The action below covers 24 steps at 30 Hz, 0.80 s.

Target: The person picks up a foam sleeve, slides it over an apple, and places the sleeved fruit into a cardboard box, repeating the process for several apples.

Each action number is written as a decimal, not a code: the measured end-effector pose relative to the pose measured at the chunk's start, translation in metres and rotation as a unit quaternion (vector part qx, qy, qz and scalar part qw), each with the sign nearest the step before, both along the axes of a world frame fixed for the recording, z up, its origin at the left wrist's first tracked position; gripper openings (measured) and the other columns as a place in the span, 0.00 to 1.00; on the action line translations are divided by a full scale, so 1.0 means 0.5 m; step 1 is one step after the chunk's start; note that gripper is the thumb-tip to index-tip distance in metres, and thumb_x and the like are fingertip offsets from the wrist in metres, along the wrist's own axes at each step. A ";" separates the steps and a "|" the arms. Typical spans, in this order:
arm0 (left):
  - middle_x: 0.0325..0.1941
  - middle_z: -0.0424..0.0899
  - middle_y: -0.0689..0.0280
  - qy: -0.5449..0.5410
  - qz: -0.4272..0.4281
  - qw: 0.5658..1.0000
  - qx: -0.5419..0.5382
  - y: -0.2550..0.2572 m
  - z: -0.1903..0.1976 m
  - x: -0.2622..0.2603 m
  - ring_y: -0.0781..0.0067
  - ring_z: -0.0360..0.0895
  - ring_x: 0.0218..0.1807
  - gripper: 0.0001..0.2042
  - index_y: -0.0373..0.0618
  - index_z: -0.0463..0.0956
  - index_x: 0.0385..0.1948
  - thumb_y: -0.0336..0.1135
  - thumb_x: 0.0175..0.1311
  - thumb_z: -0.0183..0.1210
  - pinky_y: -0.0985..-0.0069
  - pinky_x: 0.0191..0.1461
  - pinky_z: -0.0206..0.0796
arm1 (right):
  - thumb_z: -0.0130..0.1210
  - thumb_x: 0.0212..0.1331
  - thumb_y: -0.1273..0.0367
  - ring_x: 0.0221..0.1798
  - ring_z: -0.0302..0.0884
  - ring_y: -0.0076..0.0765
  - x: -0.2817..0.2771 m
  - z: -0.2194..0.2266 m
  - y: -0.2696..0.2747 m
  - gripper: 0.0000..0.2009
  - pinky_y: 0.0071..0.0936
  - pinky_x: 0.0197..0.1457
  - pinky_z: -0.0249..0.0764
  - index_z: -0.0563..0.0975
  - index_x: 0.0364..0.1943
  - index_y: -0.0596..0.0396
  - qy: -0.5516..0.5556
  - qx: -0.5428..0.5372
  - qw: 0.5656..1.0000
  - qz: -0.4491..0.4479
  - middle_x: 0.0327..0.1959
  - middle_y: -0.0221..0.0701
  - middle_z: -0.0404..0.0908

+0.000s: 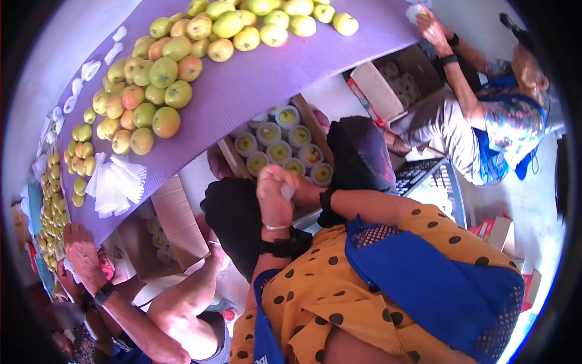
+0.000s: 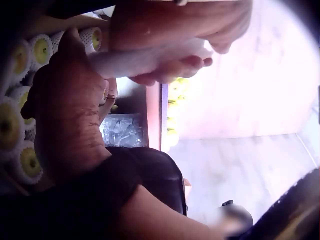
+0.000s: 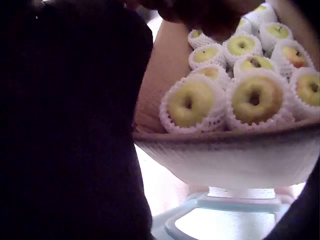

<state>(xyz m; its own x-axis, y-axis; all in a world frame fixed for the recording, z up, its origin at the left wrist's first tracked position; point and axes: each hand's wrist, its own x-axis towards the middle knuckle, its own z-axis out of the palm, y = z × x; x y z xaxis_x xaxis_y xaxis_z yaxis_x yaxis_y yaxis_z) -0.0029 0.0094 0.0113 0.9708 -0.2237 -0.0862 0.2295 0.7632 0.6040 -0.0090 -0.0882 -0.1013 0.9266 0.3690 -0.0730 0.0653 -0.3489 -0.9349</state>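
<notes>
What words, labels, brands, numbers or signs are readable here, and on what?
None can be read in any view.
Blue strap: white marks near the bottom edge, too small to read.
Red side of the box by the seated person: pale marks, too blurred to read.
Red-and-white boxes at far right: any print is too small to read.

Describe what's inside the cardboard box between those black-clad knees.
Yellow-green apples, some blushed red, in white foam nets. Whatever lies beneath is covered, and the left hand hides part of the box.
</notes>
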 end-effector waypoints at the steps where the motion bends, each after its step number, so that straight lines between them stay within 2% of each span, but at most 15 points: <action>1: 0.22 0.68 0.65 0.003 -0.010 1.000 0.004 -0.003 0.006 0.004 0.73 0.66 0.26 0.17 0.42 0.64 0.31 0.50 0.60 0.45 0.74 0.34 0.59 | 0.50 0.49 0.65 0.41 0.72 0.33 0.003 -0.010 0.002 0.16 0.30 0.43 0.67 0.68 0.43 0.54 0.060 0.034 0.998 -0.006 0.37 0.37 0.75; 3: 0.41 0.70 0.57 -0.068 0.090 0.990 0.088 -0.010 0.022 0.003 0.64 0.68 0.46 0.24 0.38 0.60 0.47 0.47 0.56 0.51 0.70 0.51 0.59 | 0.49 0.50 0.66 0.42 0.71 0.29 -0.001 -0.009 0.004 0.15 0.28 0.45 0.66 0.69 0.43 0.55 0.106 0.088 0.990 -0.033 0.38 0.35 0.75; 4: 0.57 0.59 0.53 -0.004 0.009 0.990 0.143 -0.004 0.020 0.001 0.64 0.55 0.61 0.34 0.36 0.51 0.56 0.42 0.50 0.58 0.71 0.61 0.48 | 0.49 0.51 0.67 0.43 0.69 0.25 0.002 0.025 -0.001 0.15 0.26 0.46 0.66 0.70 0.43 0.56 0.147 0.138 0.978 -0.049 0.39 0.33 0.75; 5: 0.57 0.59 0.53 -0.006 0.004 0.990 0.144 -0.003 0.007 -0.002 0.64 0.55 0.61 0.34 0.36 0.51 0.56 0.42 0.50 0.58 0.71 0.61 0.48 | 0.49 0.51 0.67 0.43 0.69 0.25 0.004 0.060 -0.016 0.15 0.26 0.46 0.66 0.70 0.43 0.56 0.145 0.140 0.978 -0.055 0.39 0.33 0.75; 7: 0.53 0.66 0.56 -0.074 -0.068 0.949 0.300 -0.007 -0.045 -0.008 0.69 0.64 0.53 0.30 0.36 0.57 0.53 0.29 0.45 0.59 0.76 0.55 0.56 | 0.49 0.51 0.68 0.45 0.69 0.28 0.002 0.157 -0.036 0.16 0.26 0.50 0.64 0.70 0.45 0.57 0.201 0.080 0.976 0.038 0.42 0.34 0.74; 8: 0.45 0.73 0.61 -0.014 -0.135 0.898 0.420 0.007 -0.065 -0.001 0.74 0.70 0.45 0.22 0.35 0.66 0.46 0.28 0.46 0.59 0.79 0.49 0.60 | 0.49 0.50 0.69 0.46 0.68 0.30 -0.003 0.169 -0.040 0.16 0.26 0.52 0.63 0.69 0.46 0.57 0.198 0.044 0.976 0.081 0.43 0.35 0.73; 10: 0.31 0.77 0.65 0.068 -0.100 0.946 0.301 -0.006 -0.038 -0.007 0.78 0.73 0.36 0.11 0.37 0.72 0.35 0.28 0.48 0.57 0.80 0.42 0.64 | 0.49 0.50 0.69 0.47 0.69 0.32 -0.018 0.059 -0.016 0.15 0.28 0.54 0.62 0.70 0.44 0.56 -0.059 0.065 0.981 0.174 0.45 0.34 0.73; 11: 0.30 0.77 0.63 0.076 -0.055 0.973 0.210 -0.001 -0.067 -0.011 0.75 0.74 0.32 0.06 0.39 0.72 0.29 0.26 0.49 0.54 0.78 0.41 0.65 | 0.52 0.47 0.66 0.45 0.71 0.34 -0.019 0.088 -0.017 0.15 0.31 0.52 0.63 0.73 0.41 0.54 0.025 0.108 0.988 0.111 0.41 0.35 0.75; 12: 0.24 0.70 0.68 0.077 -0.041 0.983 0.163 -0.005 -0.048 -0.007 0.70 0.73 0.32 0.04 0.43 0.65 0.23 0.26 0.50 0.53 0.72 0.45 0.64 | 0.55 0.42 0.61 0.41 0.73 0.33 -0.004 0.075 -0.016 0.18 0.32 0.49 0.65 0.73 0.39 0.54 0.102 0.025 0.987 0.123 0.37 0.35 0.77; 13: 0.23 0.69 0.68 0.082 0.006 0.984 0.160 0.008 -0.072 0.003 0.69 0.72 0.31 0.04 0.43 0.65 0.22 0.28 0.52 0.52 0.69 0.45 0.64 | 0.56 0.36 0.59 0.36 0.75 0.37 -0.005 0.052 -0.004 0.19 0.33 0.42 0.68 0.75 0.34 0.55 0.109 -0.026 0.992 0.052 0.32 0.37 0.78; 16: 0.15 0.56 0.74 0.154 0.022 0.983 0.096 0.047 -0.106 0.020 0.80 0.54 0.19 0.13 0.50 0.58 0.17 0.37 0.60 0.48 0.80 0.27 0.53 | 0.56 0.34 0.59 0.34 0.75 0.41 -0.024 0.269 -0.089 0.18 0.35 0.37 0.69 0.76 0.30 0.57 0.051 -0.091 0.993 0.046 0.30 0.40 0.78; 18: 0.14 0.55 0.73 0.179 0.024 0.971 0.157 0.032 -0.089 0.007 0.80 0.55 0.19 0.13 0.49 0.59 0.16 0.38 0.58 0.51 0.79 0.27 0.53 | 0.56 0.36 0.58 0.33 0.75 0.43 -0.020 0.325 -0.114 0.18 0.34 0.35 0.70 0.76 0.29 0.57 0.047 -0.175 0.983 0.008 0.30 0.41 0.77; 20: 0.14 0.55 0.73 0.176 0.033 0.961 0.211 0.025 -0.088 0.008 0.80 0.54 0.19 0.13 0.50 0.59 0.16 0.39 0.59 0.50 0.79 0.27 0.52 | 0.55 0.40 0.59 0.32 0.74 0.45 -0.039 0.424 -0.210 0.19 0.33 0.34 0.69 0.73 0.34 0.58 -0.075 -0.060 0.994 -0.056 0.27 0.41 0.75; 23: 0.14 0.56 0.74 0.191 -0.026 0.963 0.190 0.012 -0.083 -0.001 0.79 0.56 0.19 0.14 0.50 0.60 0.16 0.41 0.58 0.51 0.79 0.27 0.52 | 0.54 0.50 0.65 0.30 0.74 0.30 -0.094 0.465 -0.384 0.13 0.28 0.34 0.70 0.72 0.36 0.60 -0.187 0.055 0.966 -0.171 0.27 0.33 0.75; 24: 0.14 0.57 0.73 0.191 -0.046 0.959 0.204 0.010 -0.087 -0.003 0.78 0.57 0.19 0.13 0.51 0.61 0.16 0.41 0.58 0.51 0.78 0.27 0.52 | 0.53 0.51 0.67 0.30 0.74 0.26 -0.144 0.514 -0.441 0.12 0.24 0.34 0.71 0.73 0.37 0.60 -0.050 0.086 0.965 -0.243 0.29 0.32 0.76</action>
<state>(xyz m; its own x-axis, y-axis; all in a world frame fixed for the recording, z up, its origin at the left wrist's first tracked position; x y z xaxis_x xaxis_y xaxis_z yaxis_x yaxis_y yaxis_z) -0.0045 0.0142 -0.0319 0.8289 -0.1789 -0.5301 0.5484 0.4472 0.7066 -0.0810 -0.3087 0.1559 0.9925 -0.1123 0.0489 0.0254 -0.2017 -0.9791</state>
